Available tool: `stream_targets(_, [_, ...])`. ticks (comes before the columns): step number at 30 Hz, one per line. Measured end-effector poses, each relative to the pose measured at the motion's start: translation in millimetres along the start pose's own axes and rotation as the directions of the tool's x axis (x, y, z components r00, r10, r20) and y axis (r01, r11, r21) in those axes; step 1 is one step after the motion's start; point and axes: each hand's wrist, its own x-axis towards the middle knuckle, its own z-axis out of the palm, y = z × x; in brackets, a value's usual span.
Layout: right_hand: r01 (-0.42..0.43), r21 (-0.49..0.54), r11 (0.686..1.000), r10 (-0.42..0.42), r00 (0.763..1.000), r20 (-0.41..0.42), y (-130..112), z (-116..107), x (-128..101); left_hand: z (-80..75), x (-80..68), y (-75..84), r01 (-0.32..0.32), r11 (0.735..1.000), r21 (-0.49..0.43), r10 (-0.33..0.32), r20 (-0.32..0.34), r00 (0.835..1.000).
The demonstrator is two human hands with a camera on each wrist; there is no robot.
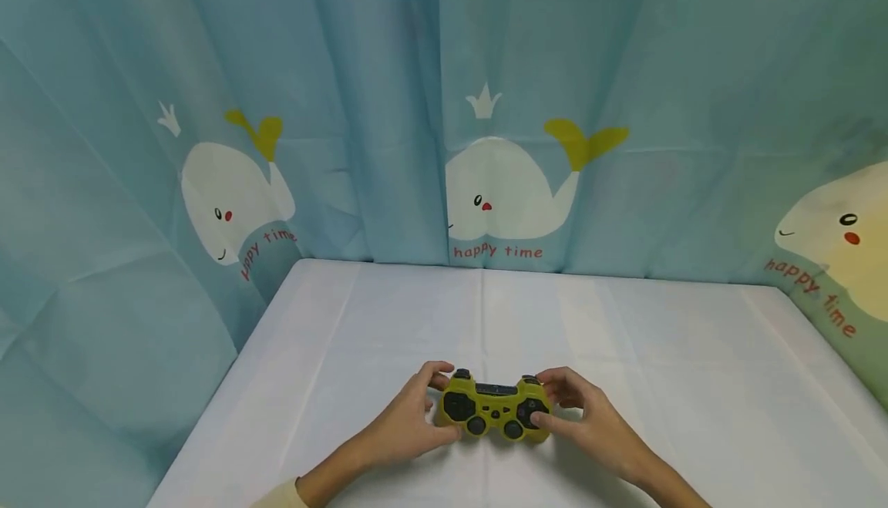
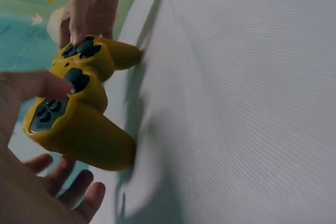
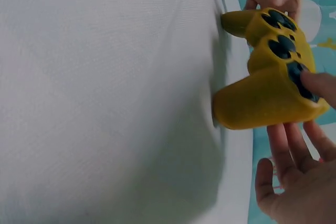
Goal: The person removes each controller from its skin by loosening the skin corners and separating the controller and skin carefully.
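Both hands are on a yellow game controller (image 1: 496, 422) with black buttons and two black thumbsticks, near the front edge of a counter (image 1: 388, 323) with a white covering. The controller's button face is turned up towards the person, its shoulder buttons point away, and the ends of its grips touch the white surface, with shadows beside them in both wrist views.

The left hand (image 1: 415, 421) is partly open, holding the controller's left end between thumb and loosely bent fingers; in the left wrist view, its thumb tip lies at the left thumbstick. The right hand (image 1: 591, 422) is likewise partly open and holds the right end, its thumb resting over the face buttons and some fingertips against the outer side.

A pale sleeve (image 1: 280, 496) shows at the left forearm. Behind the counter hangs a blue curtain (image 1: 388, 107) printed with white whales, yellow tails and red "happy time" lettering.
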Motion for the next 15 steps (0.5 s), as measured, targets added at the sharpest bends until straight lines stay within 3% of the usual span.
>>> stream_targets(4, [0.017, -0.012, 1.0, -0.016, 0.998, 0.063, 0.0, -4.7, -2.7, 5.6, 10.3, 6.6, -0.058, 0.995, -0.082, 0.06, 0.025, 0.998])
stream_targets(6, [0.051, -0.008, 0.999, -0.049, 0.99, 0.133, 0.9, -5.7, -1.8, 8.0, 14.8, 9.3, -0.091, 0.989, -0.118, 0.097, 0.039, 0.995])
stream_targets(8, [0.111, 0.028, 0.993, -0.115, 0.968, 0.224, 2.9, -6.2, 0.7, 9.9, 18.0, 9.4, -0.128, 0.984, -0.122, 0.136, 0.059, 0.989])
stream_targets(10, [0.131, 0.138, 0.982, -0.17, 0.932, 0.32, 3.7, -6.9, 4.3, 11.4, 19.8, 8.5, -0.15, 0.981, -0.121, 0.16, 0.083, 0.984])
stream_targets(13, [0.076, 0.3, 0.951, -0.204, 0.884, 0.421, 2.2, -6.3, 13.3, 12.8, 22.0, 6.0, -0.18, 0.979, -0.096, 0.189, 0.096, 0.977])
stream_targets(15, [0.011, 0.345, 0.939, -0.18, 0.868, 0.462, -1.0, -5.2, 20.6, 13.5, 22.7, 5.8, -0.181, 0.978, -0.099, 0.191, 0.102, 0.976])
